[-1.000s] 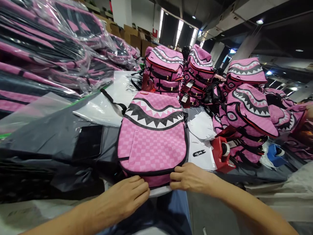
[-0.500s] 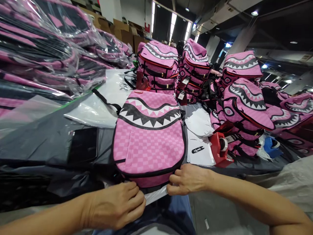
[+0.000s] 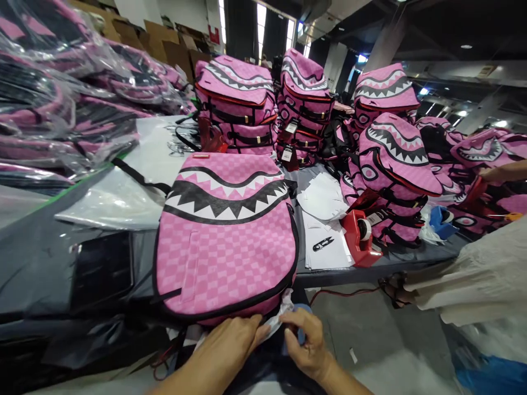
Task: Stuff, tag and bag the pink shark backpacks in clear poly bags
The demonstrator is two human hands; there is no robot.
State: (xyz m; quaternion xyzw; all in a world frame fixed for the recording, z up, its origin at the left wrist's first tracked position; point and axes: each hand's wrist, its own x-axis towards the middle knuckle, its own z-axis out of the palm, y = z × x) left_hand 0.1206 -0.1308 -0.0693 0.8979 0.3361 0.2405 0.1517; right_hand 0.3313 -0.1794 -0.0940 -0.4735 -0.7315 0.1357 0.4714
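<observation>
A pink checkered backpack [image 3: 224, 236] with a shark-mouth print lies flat on the grey surface [image 3: 37, 258], its bottom end overhanging the near edge. Under that end, a strip of clear plastic wrapping [image 3: 276, 322] sticks out toward the person.

The left hand [image 3: 230, 343] rests against the bottom of the backpack, its fingers together on the near end of the wrapping. The right hand [image 3: 302, 343] is just beside it, thumb and fingers closed in a pinch grip on the same wrapping. The 2 hands nearly touch.

Toward the right edge of the surface, white paper sheets [image 3: 327, 247] lie beside the backpack, with small black snips [image 3: 322, 243] on top. A red tape dispenser [image 3: 360, 238] stands just right of the sheets. Along the far edge, more pink backpacks [image 3: 234, 104] stand upright in a row, with others piled toward the far right corner. On the left side, bagged backpacks [image 3: 82, 104] are stacked in clear plastic. A dark flat tablet [image 3: 101, 269] lies left of the near backpack. Another person's hand [image 3: 498, 173] shows at the far right edge.
</observation>
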